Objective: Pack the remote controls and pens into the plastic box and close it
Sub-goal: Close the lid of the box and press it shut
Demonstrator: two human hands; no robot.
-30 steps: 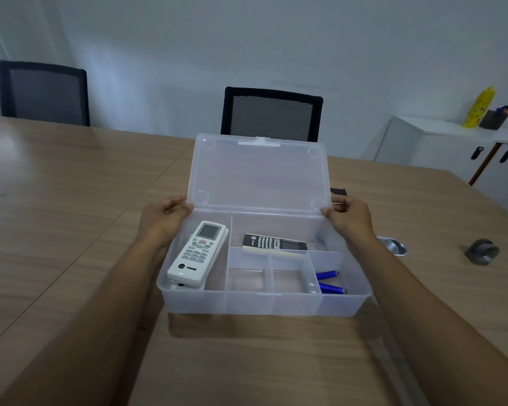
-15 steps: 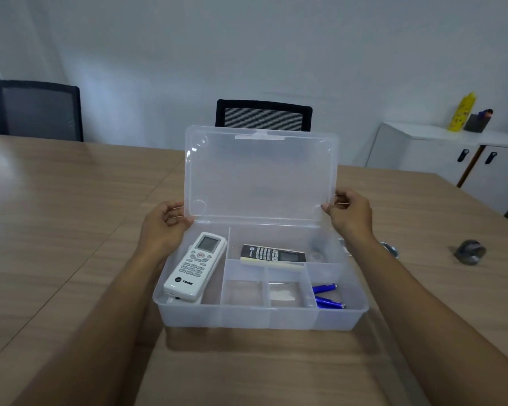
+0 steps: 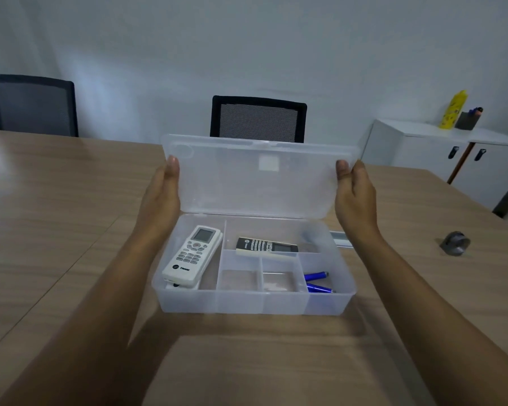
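Observation:
A clear plastic box point(image 3: 238, 303) sits on the wooden table in front of me. A white remote point(image 3: 192, 253) lies in its left compartment and a black-faced remote point(image 3: 266, 246) in the back one. Two blue pens point(image 3: 316, 281) lie in the front right compartment. The hinged lid point(image 3: 255, 177) stands tilted toward me. My left hand point(image 3: 162, 194) holds the lid's left edge and my right hand point(image 3: 354, 194) holds its right edge.
A small grey object point(image 3: 455, 243) rests on the table at the right. Two black chairs point(image 3: 258, 118) stand behind the table. A white cabinet point(image 3: 440, 153) with a yellow bottle point(image 3: 453, 109) is at the back right.
Both hands slid up from the lid's lower corners to its side edges. The lid has swung forward from leaning back to tilting toward me.

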